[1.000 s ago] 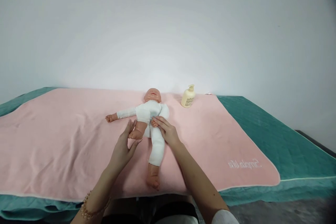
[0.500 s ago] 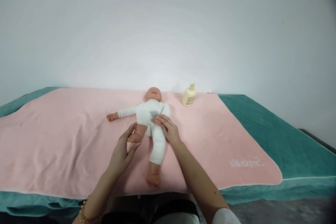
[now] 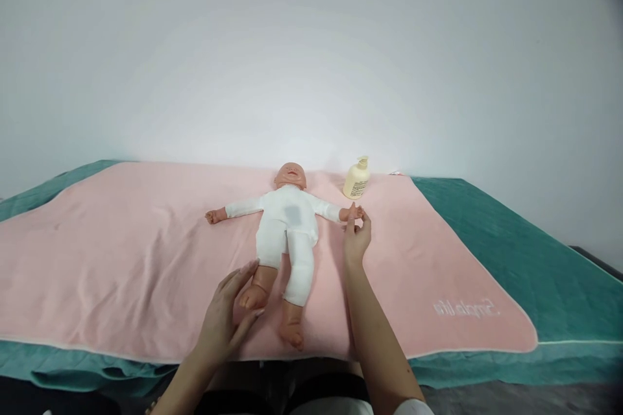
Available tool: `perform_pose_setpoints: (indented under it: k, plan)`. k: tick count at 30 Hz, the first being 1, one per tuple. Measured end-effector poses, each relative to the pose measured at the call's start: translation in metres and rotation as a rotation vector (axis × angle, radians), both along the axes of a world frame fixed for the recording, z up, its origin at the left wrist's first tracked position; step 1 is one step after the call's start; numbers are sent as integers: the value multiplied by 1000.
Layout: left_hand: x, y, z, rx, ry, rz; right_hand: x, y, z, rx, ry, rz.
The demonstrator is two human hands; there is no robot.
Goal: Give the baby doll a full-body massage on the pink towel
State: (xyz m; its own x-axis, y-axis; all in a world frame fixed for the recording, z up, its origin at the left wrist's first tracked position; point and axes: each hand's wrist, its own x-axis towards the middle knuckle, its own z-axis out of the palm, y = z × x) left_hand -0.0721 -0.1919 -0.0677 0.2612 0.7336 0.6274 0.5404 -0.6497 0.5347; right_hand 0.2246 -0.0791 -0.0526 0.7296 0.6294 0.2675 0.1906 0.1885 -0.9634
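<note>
Baby doll with white cloth body and flesh-coloured, plastic-looking head and limb ends: on its back, centre of frame, head toward the wall, on a pink, soft-looking fleece blanket.

Left hand, lower centre-left: fingers and thumb spread in a loose curve around the doll's bare foot; fingertips at the shin, thumb near the toes. Firm contact cannot be told. Right hand, right of centre: thumb and fingers pinching the doll's small moulded hand.

Handling, by judgement: light to moderate weight; trunk soft, limbs floppy at the cloth; head and extremities stiffer, smooth, maybe slippery. Not very fragile. Best hold: under trunk and neck; shins or forearms for single limbs.

Writing: white lettering, lower right of blanket, back to front, seemingly "Simple life". Pale-yellow plastic pump bottle, upper right of doll: dark label print, illegible. Grey chest patch: no readable text.
</note>
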Motion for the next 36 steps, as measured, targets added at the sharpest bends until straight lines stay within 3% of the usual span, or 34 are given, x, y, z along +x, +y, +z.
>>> perform_pose_setpoints:
  k: [10, 20, 29, 36]
  plan:
    - [-7, -26, -35, -87, 40, 65, 12, 10, -10, -107, 277, 22]
    - [-9, -30, -43, -49, 139, 107, 18, 9, -6, -113, 381, 95]
    - [-8, -29, -46, -60, 125, 136, 20, 11, -11, -90, 348, 108]
    - [-6, -28, -44, -86, 84, 151, 3, 5, -10, -15, 13, 73]
